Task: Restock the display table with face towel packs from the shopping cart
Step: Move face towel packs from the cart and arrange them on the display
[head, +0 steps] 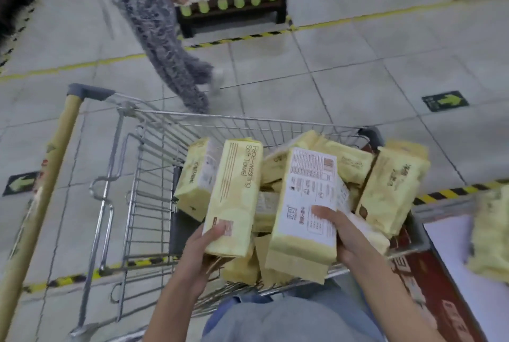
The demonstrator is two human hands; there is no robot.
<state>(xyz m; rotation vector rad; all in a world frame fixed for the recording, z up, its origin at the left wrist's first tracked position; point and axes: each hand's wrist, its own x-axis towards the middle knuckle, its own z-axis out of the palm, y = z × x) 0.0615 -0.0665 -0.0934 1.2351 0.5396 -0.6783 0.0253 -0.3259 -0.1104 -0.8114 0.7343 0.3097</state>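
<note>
A wire shopping cart (154, 148) stands in front of me, holding several pale yellow face towel packs (391, 187). My left hand (201, 253) grips the near end of one pack (234, 193) printed "Face-washing Soft Towel", lifted above the pile. My right hand (341, 234) grips a second pack (305, 209), its white label side up, also raised over the cart. At the right edge lies the display table (451, 248) with a white top, and one yellow pack (493, 234) rests on it.
A person in patterned trousers (165, 47) walks across the aisle beyond the cart. A dark shelf unit (234, 11) with green bottles and white packs stands behind. The cart's wood-coloured handle (41, 195) runs down the left. Yellow-black tape marks the tiled floor.
</note>
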